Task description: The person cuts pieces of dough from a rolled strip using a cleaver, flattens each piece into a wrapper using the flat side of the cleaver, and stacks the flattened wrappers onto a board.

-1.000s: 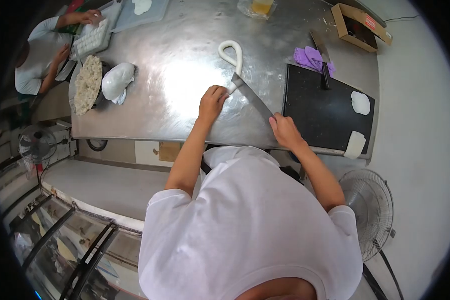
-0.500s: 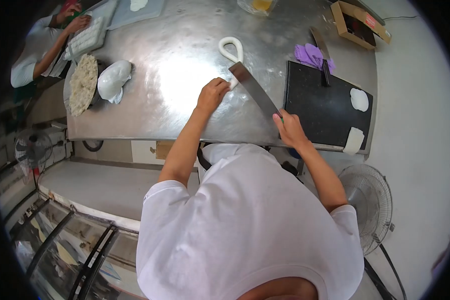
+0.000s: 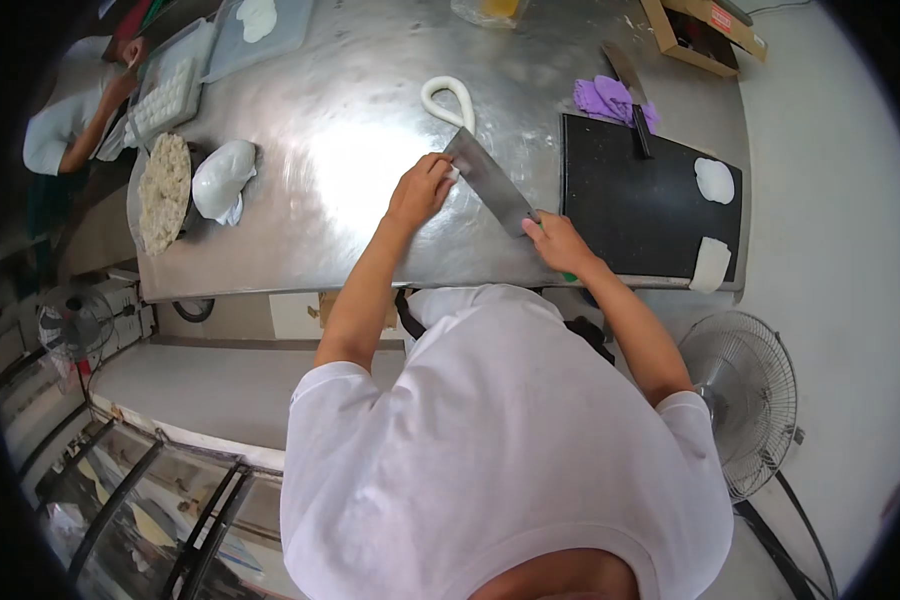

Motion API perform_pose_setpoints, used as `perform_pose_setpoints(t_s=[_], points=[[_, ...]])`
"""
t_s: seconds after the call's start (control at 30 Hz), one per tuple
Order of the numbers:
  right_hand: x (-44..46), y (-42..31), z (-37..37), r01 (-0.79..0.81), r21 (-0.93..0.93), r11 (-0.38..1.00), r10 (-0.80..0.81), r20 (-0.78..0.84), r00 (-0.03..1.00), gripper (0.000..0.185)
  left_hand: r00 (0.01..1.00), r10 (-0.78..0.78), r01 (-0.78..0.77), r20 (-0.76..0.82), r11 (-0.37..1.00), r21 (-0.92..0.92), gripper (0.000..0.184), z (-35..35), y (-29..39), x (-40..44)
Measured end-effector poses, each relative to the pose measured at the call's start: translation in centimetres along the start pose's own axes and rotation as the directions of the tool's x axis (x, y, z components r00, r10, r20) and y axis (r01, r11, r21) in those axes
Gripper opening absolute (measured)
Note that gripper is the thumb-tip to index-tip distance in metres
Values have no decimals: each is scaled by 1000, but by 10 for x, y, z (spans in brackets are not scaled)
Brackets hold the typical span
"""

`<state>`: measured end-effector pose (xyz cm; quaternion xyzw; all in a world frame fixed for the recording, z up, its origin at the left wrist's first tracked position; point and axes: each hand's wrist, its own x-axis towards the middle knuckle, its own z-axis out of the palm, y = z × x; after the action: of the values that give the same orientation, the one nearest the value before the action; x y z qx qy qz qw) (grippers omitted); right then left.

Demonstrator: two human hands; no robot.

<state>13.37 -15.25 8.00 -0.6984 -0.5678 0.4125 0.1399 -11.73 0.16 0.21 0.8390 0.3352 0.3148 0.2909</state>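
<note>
A white dough rope [image 3: 460,92] lies on the steel table, its far end curled into a loop. My right hand [image 3: 558,243] is closed on the handle of a wide-bladed knife [image 3: 492,182]. The blade reaches up and left, its tip over the near part of the rope, partly covering it. Just left of the blade, my left hand [image 3: 420,188] has its fingers curled on the near end of the dough, of which a small white bit shows at the fingertips.
At right, a black board [image 3: 620,200] bears two flat dough pieces [image 3: 714,180], beside a purple cloth [image 3: 610,98] and a second knife [image 3: 641,130]. At left are a filling bowl [image 3: 164,190], bagged dough [image 3: 222,180] and a co-worker [image 3: 70,110] near a tray [image 3: 170,95].
The knife has gone from the rope's middle toward its near end, close to my left fingers, with its blade turned. The co-worker's hands have moved off the tray. The whole view has shifted slightly.
</note>
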Motion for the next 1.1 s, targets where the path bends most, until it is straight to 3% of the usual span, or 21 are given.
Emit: perform_pose_setpoints(t_s=[0.03,0.1,0.13,0.17,0.2,0.23,0.3,0.43,0.5,0.57,0.6,0.67,0.7,0.77,0.8,0.87,0.9,0.97,1.0,1.03,1.1], points=[[-5,-3,-4,-26,126,992,21,39,999,35,1000,6,-6,10,1000,1,22,0,0,1],[-22,14,1,-34,156,987,44,-59,997,36,962,-272,272,8,962,-30,15,4,0,1],[-32,23,3,-43,175,984,71,-155,985,37,887,-462,456,12,871,-182,21,4,6,8],[-44,25,-1,-69,193,979,104,-177,979,37,856,-496,413,-142,824,-389,22,12,8,13],[-60,29,-6,-157,322,934,225,-187,956,37,854,-504,366,-132,761,-535,23,18,7,21],[-77,34,-9,-234,451,861,348,-187,919,38,851,-513,319,-109,671,-670,24,24,2,28],[-110,46,-3,-178,532,827,392,-320,863,39,859,-504,379,86,516,-768,22,34,20,49],[-171,57,26,-135,764,631,646,-420,637,36,948,-182,314,260,665,-678,20,101,82,87],[-198,52,47,-8,839,543,719,-461,520,35,928,-6,266,373,711,-651,19,135,136,99],[-224,45,70,-2,850,527,768,-475,429,36,836,215,155,505,790,-593,19,159,184,109],[-235,41,82,-8,845,534,786,-493,374,36,808,247,154,535,788,-596,19,177,190,113],[-257,32,105,-1,857,515,823,-494,280,37,554,587,-283,590,800,-530,15,225,200,118],[-267,29,113,-49,851,523,829,-494,263,38,518,606,-287,603,788,-545,15,238,199,116],[-280,36,120,-82,850,520,840,-492,228,40,427,403,-347,809,900,-265,24,256,201,128],[-285,42,123,-73,863,500,850,-473,229,42,409,412,-360,814,893,-271,24,269,213,135],[-293,35,136,-54,889,454,867,-427,255,44,288,141,-527,947,849,34,44,262,239,146],[-291,47,129,-44,892,450,871,-428,240,43,309,143,-537,940,842,48,44,265,247,152],[-289,72,105,-20,887,461,866,-445,229,43,244,30,-620,969,773,132,58,277,259,157],[-290,83,98,-44,827,561,816,-543,197,41,81,-8,-601,997,797,56,63,285,259,164],[-290,97,83,-70,751,657,750,-641,165,39,89,-18,-605,996,794,68,63,286,270,163],[-284,125,54,-3,731,683,719,-671,182,39,387,-22,-267,922,954,135,62,284,291,147]])
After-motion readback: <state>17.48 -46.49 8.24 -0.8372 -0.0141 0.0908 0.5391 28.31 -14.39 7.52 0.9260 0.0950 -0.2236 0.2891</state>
